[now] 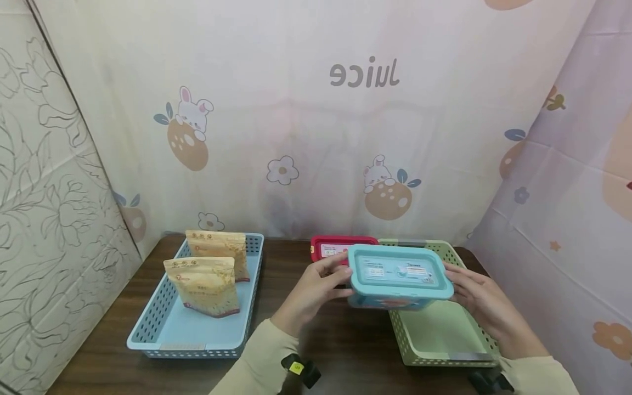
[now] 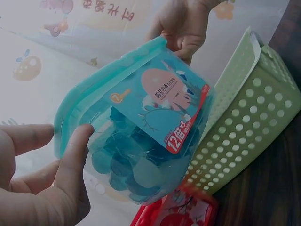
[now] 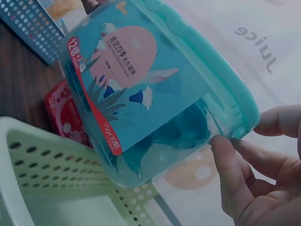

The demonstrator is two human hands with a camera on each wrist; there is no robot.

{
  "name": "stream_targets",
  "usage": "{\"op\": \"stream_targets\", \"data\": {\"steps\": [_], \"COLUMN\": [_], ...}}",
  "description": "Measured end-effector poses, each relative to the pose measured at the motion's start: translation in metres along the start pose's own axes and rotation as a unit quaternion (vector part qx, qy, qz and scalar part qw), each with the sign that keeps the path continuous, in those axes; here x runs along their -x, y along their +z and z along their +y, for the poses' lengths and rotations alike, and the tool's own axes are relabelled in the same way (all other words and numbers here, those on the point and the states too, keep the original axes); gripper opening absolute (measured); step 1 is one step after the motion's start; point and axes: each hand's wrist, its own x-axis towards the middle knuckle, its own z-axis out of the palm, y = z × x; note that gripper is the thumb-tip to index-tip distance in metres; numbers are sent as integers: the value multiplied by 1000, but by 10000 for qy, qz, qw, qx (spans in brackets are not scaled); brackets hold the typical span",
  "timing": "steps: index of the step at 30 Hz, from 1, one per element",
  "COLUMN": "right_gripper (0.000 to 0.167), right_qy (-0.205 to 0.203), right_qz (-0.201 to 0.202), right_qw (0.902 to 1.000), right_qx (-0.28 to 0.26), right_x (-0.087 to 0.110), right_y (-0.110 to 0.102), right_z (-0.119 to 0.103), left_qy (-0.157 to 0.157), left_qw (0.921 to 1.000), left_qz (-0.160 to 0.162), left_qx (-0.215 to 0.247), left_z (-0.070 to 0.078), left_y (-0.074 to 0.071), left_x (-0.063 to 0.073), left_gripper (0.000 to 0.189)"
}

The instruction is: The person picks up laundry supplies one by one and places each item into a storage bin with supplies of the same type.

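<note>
Between my two hands is a clear tub of laundry pods with a turquoise lid (image 1: 395,269), raised above the table and partly over the green basket (image 1: 444,334). My left hand (image 1: 318,288) pinches its left end, thumb and fingers at the lid's edge. At the opposite end, my right hand (image 1: 481,299) grips it the same way. Blue pods (image 2: 127,165) show through the tub wall in the left wrist view. Behind the held tub, a red-lidded tub (image 1: 336,244) stands left of the green basket, partly hidden.
A blue basket (image 1: 197,334) on the left holds two yellow pouches (image 1: 204,285), (image 1: 222,244) standing upright. Both baskets rest on a dark wooden table (image 1: 276,274). Patterned cloth (image 1: 296,109) hangs behind and along the sides.
</note>
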Motion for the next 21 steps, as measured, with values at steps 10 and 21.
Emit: {"op": "stream_targets", "data": {"steps": [10,21], "right_gripper": [22,27], "right_qy": [115,77], "right_qz": [163,409], "right_qw": [9994,9991], "right_qx": [293,-27], "right_x": [4,13], "right_y": [-30,-53], "right_z": [5,7], "left_qy": [-123,-356], "left_qw": [9994,9987], "left_qz": [-203,-103], "left_qx": [254,343], "left_z": [-8,-16], "left_y": [26,52], "left_x": [-12,-29], "left_gripper": [48,45]}}
